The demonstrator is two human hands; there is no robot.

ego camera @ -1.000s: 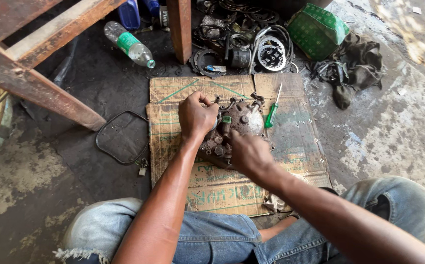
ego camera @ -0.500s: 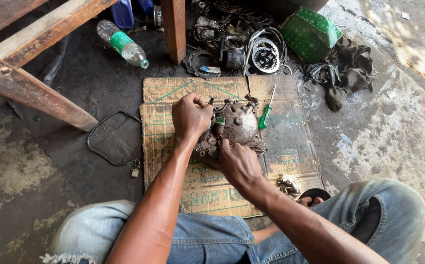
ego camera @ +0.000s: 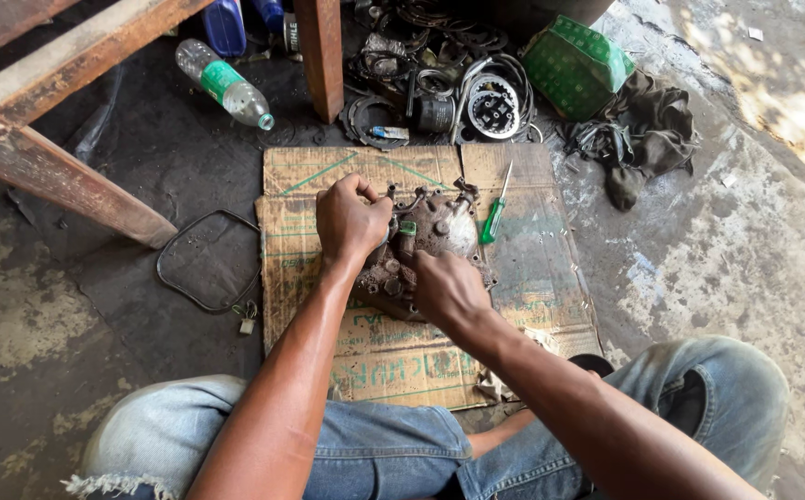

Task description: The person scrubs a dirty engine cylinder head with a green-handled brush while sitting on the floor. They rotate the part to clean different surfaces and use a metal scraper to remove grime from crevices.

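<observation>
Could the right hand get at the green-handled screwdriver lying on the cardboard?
Probably yes: the right hand rests on the grimy metal engine cover, and the green-handled screwdriver lies just beside it on the flattened cardboard, uncovered.

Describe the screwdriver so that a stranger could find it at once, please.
Start at the flattened cardboard on the floor, where both hands work on a grimy metal engine cover. Just right of that cover lies the screwdriver, touching neither hand. Its bright green handle sets it apart from the dark parts around it.
</observation>
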